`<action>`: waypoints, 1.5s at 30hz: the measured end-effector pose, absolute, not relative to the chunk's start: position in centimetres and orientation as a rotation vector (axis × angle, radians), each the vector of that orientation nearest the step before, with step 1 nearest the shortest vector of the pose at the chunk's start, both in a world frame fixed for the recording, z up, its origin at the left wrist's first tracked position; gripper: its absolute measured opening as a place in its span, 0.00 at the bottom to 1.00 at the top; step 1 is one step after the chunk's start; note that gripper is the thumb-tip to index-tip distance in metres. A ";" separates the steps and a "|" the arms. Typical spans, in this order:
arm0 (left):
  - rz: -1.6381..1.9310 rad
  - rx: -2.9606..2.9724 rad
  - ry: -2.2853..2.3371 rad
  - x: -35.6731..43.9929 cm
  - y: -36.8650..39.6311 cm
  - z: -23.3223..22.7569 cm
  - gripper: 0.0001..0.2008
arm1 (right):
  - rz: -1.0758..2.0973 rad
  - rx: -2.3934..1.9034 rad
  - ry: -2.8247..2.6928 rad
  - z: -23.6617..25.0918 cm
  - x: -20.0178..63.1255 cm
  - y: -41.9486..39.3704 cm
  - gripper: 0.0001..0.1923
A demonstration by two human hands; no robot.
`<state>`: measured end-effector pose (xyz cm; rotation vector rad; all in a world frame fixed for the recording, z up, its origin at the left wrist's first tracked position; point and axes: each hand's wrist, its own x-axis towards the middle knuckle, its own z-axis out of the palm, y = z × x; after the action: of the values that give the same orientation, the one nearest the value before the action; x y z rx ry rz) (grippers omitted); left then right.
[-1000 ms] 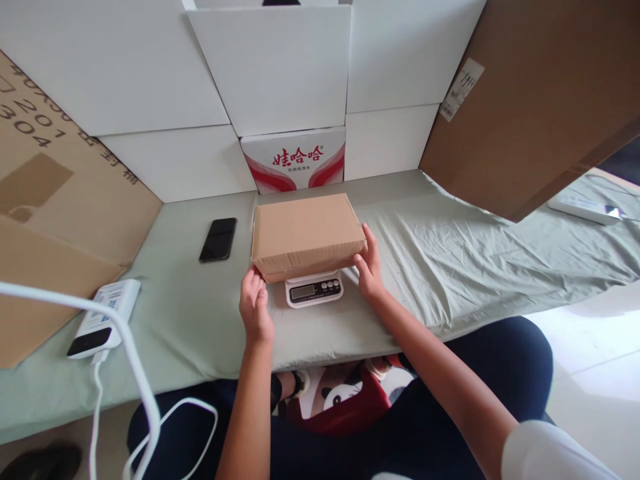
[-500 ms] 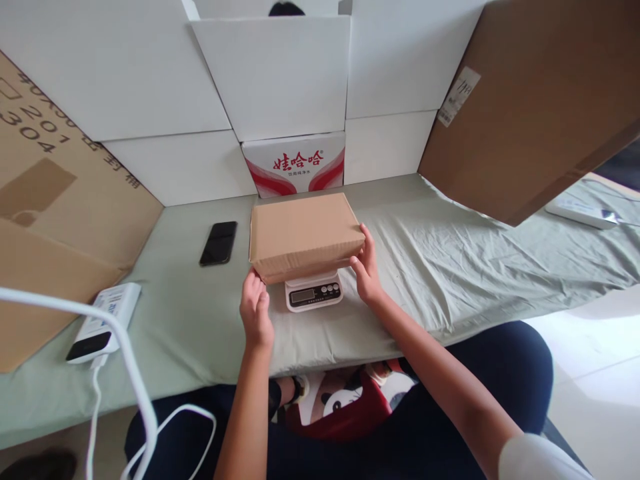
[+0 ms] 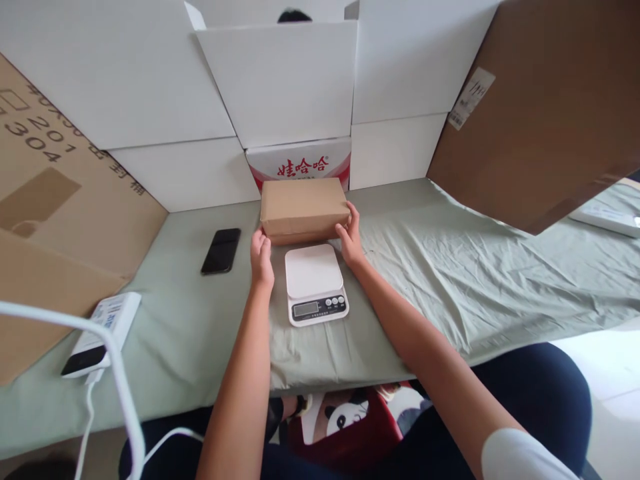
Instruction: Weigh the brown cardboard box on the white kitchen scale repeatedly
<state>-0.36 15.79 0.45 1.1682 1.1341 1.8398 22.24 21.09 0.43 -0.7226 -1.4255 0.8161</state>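
your left hand [image 3: 261, 250] and right hand [image 3: 350, 235] clasp the brown cardboard box [image 3: 304, 208] at its two near corners, fingers curled against its sides. the box sits at the far edge of the cloth-covered table [image 3: 450, 280], just in front of the red-lettered carton [image 3: 300, 163], off the kitchen scale [image 3: 314, 283]. scale platform bare, so weighing looks done; box not yet let go. box closed, contents not visible. black phone [image 3: 221, 250] lies left of it, power bank [image 3: 97, 330] near the left edge.
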 end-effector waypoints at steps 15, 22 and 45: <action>1.783 0.994 1.318 -0.1 15.8 -1.1 0.27 | 0.927 -0.750 -1.397 0.0 22.6 21.5 0.41; 1.840 0.894 1.293 -1.1 15.6 -0.5 0.31 | 0.961 -0.777 -1.291 0.2 23.1 21.1 0.42; 1.821 0.880 1.292 -0.8 15.4 0.0 0.31 | 0.932 -0.823 -1.340 0.1 23.1 21.2 0.39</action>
<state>-0.77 15.41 0.04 0.8798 1.2924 1.8207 23.05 21.16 0.12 -0.8232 -1.3400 0.9323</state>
